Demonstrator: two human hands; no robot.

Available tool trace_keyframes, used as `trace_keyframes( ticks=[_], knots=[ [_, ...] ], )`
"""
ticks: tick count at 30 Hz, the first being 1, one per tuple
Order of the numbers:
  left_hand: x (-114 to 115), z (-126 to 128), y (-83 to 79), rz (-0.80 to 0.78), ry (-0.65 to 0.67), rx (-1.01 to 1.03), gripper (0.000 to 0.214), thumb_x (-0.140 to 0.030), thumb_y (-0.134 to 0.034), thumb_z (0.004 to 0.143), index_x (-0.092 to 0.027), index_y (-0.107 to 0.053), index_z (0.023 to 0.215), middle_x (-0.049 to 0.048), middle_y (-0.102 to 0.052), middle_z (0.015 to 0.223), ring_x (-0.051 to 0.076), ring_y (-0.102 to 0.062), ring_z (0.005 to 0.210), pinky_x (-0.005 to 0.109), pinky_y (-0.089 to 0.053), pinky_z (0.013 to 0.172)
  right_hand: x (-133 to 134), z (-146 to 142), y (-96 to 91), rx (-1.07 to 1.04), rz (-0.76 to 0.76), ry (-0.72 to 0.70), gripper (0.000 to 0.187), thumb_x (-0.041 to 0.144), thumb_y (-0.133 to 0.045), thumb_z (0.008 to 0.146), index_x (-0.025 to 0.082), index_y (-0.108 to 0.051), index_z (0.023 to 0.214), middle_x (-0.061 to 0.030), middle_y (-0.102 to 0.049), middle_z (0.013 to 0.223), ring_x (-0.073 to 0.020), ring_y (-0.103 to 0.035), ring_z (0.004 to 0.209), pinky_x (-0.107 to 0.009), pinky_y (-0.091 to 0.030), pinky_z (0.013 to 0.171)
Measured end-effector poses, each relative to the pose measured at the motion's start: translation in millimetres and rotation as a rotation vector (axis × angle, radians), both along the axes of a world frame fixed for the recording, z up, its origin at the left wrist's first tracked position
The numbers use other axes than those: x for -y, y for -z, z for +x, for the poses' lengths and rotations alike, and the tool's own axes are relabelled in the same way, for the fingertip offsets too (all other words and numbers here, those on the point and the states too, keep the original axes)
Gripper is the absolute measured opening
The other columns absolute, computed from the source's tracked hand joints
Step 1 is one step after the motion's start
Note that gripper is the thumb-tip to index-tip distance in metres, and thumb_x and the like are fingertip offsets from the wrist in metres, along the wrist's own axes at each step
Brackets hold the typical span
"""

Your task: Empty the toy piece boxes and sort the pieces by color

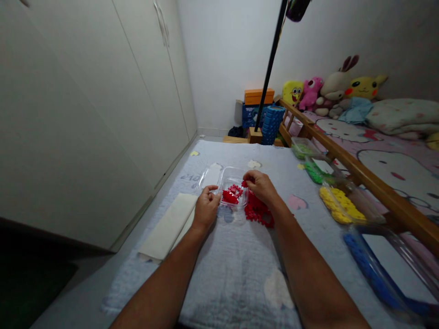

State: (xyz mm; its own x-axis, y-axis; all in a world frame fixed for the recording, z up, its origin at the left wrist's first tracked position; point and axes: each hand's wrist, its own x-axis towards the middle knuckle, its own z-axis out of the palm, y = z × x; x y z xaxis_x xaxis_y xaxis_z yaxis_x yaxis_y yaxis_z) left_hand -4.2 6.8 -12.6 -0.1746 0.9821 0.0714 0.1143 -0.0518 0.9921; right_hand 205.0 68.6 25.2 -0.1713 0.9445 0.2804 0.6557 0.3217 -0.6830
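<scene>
A clear plastic box (233, 172) stands on the cloth-covered surface, its clear lid (209, 177) lying to the left. Inside are several red toothed plastic pieces (232, 194). My left hand (206, 205) is at the box's left edge, fingers curled against the rim. Over the right edge, my right hand (259, 185) pinches a small red piece (244, 183) between thumb and fingers. Below that hand lies a pile of red pieces (258, 211), partly covered by the hand and wrist.
Folded off-white cloth (169, 226) lies left of my left arm. Along the right edge stand clear boxes of yellow pieces (339, 204), green pieces (317, 171) and blue pieces (372, 274), beside a wooden bed rail (356, 171). A black pole (272, 64) rises at the back.
</scene>
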Motion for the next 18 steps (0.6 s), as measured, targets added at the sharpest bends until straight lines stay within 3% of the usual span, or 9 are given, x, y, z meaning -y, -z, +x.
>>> trace_keyframes(
  ticks=[4,8,13,18],
  knots=[
    [1,-1,-0.3,-0.001,0.005,-0.013,0.032,-0.037,-0.062,0.08,-0.018,-0.061,0.106,-0.0089,-0.047,0.055,0.012,-0.049,0.055,0.024,-0.039,0.059,-3,7,2.4,0.028,0.043,0.082,0.029,0.009,-0.05,0.078,0.018,-0.071,0.097,-0.0047,-0.072,0.097,-0.0151,-0.062,0.081,-0.026,-0.047,0.078],
    [0,-1,1.3,0.002,0.007,-0.014,0.032,-0.037,-0.061,0.081,-0.018,-0.06,0.106,-0.0089,-0.046,0.056,0.012,-0.048,0.055,0.024,-0.039,0.059,-6,22,5.6,0.207,-0.001,0.196,0.029,0.008,-0.051,0.079,0.017,-0.074,0.094,-0.0072,-0.074,0.096,-0.0169,-0.064,0.085,-0.026,-0.046,0.081],
    [-1,-1,3.5,0.002,0.013,-0.022,0.032,-0.038,-0.061,0.081,-0.018,-0.06,0.107,-0.0091,-0.046,0.056,0.012,-0.048,0.055,0.024,-0.038,0.059,-9,25,17.6,0.518,-0.134,0.195,0.021,0.022,-0.06,0.084,0.018,-0.078,0.093,-0.0101,-0.076,0.097,-0.02,-0.065,0.093,-0.028,-0.044,0.086],
    [0,-1,0.8,-0.003,0.013,-0.012,0.034,-0.038,-0.061,0.08,-0.018,-0.06,0.107,-0.0093,-0.046,0.055,0.012,-0.047,0.055,0.024,-0.038,0.058,-11,20,28.9,0.578,-0.169,0.225,0.022,0.028,-0.063,0.084,0.02,-0.079,0.097,-0.0112,-0.074,0.102,-0.0218,-0.065,0.097,-0.029,-0.043,0.086]
  ],
)
